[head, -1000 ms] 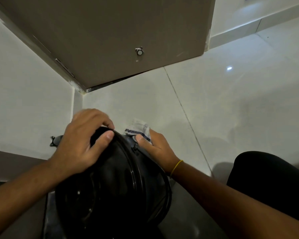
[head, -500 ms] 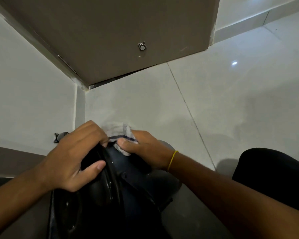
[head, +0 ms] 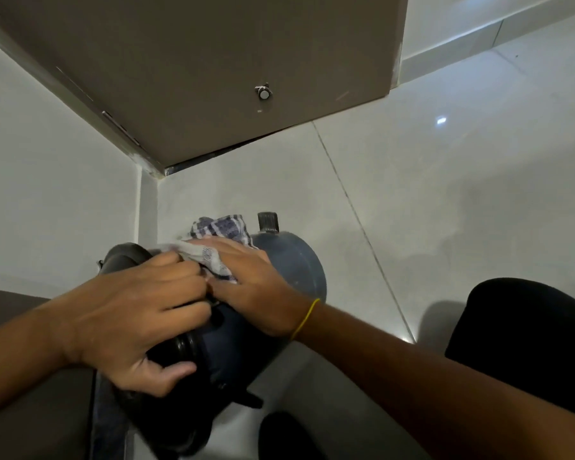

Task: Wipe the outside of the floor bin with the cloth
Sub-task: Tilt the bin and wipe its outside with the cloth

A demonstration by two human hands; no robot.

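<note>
Floor bin [head: 289, 270]: tipped on its side on the glossy tiled floor [head: 412, 200] near the wall corner; smooth rounded grey-blue body, black lid end toward you. Your left hand [head: 130, 323]: fingers curled round the black rim. Your right hand [head: 249, 283]: fingers together, flat on the checked woven cloth [head: 219, 237], pressing it to the body. Risk, as judged: the round bin may roll on slick tile if your left grip slackens; the bunched cloth may slip free.
</note>
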